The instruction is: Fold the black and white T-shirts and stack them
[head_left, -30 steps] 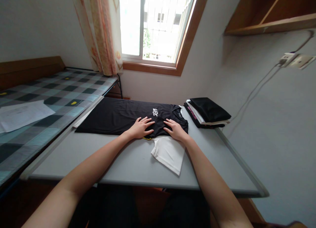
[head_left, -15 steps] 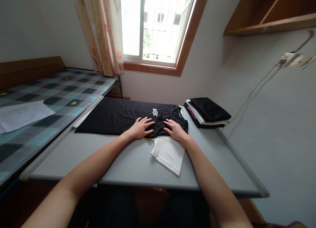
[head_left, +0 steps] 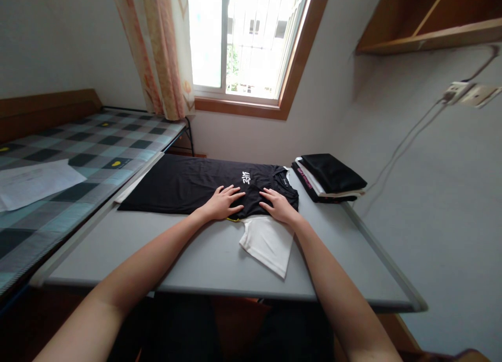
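A black T-shirt with white lettering lies flat across the grey table, its collar toward the right. One white sleeve sticks out from it toward the table's front edge. My left hand rests on the shirt's near side, fingers spread, just below the lettering. Close to the collar, my right hand also lies on the fabric with its fingers apart. Neither hand grips the cloth. A thin yellow edge shows under the left hand's heel.
A stack of folded clothes, black on top, sits at the table's back right. To the left is a bed with a checked mattress and a paper sheet on it. A wooden shelf and a wall socket are at right.
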The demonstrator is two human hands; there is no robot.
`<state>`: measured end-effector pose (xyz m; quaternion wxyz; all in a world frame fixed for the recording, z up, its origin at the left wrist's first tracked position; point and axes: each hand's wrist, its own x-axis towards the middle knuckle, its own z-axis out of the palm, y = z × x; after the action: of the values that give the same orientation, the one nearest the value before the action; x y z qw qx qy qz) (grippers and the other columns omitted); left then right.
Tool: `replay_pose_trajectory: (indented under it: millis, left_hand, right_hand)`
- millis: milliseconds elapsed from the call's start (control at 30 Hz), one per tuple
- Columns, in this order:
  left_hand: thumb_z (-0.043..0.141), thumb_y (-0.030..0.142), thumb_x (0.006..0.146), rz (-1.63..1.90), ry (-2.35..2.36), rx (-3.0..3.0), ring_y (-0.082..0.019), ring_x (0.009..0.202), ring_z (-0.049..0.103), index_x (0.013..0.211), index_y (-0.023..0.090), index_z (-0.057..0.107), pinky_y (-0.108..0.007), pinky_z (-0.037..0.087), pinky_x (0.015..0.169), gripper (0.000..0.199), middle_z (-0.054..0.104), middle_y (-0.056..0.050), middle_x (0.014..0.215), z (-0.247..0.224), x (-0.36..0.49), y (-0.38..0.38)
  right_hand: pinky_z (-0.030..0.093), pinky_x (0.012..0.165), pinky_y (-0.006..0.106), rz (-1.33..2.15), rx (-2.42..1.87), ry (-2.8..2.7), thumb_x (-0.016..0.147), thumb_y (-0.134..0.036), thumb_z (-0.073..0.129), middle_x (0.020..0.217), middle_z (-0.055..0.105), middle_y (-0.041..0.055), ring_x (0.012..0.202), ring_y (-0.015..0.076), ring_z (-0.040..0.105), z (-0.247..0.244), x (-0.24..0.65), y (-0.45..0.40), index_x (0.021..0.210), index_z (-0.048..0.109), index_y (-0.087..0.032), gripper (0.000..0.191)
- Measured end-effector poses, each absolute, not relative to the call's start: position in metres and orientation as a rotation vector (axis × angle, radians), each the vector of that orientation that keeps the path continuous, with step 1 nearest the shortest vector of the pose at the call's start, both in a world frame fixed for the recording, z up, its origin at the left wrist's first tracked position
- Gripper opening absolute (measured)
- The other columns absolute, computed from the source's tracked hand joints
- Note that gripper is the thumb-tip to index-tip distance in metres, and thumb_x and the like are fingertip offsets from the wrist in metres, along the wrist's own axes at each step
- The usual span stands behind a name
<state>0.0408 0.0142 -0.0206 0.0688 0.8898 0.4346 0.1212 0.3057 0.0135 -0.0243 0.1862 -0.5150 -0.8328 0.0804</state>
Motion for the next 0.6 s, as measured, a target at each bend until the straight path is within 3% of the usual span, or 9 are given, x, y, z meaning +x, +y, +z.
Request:
replay_pose_trajectory:
  millis: [600]
  left_hand:
    - [0.047, 0.054, 0.097, 0.357, 1.307, 2.685, -0.031, 0.148, 0.03, 0.149, 0.03, 0.046, -0.056, 0.02, 0.119, 0.057, 0.041, -0.008, 0.157, -0.0211, 0.0408, 0.015]
  right_hand:
    - [0.035, 0.117, 0.046, 0.221, -1.461, -2.344, 0.094, -0.034, 0.061, 0.149, 0.051, 0.015, 0.14, 0.0293, 0.045, -0.0237, 0.3047, 0.0125, 0.136, 0.062, -0.017, 0.046]
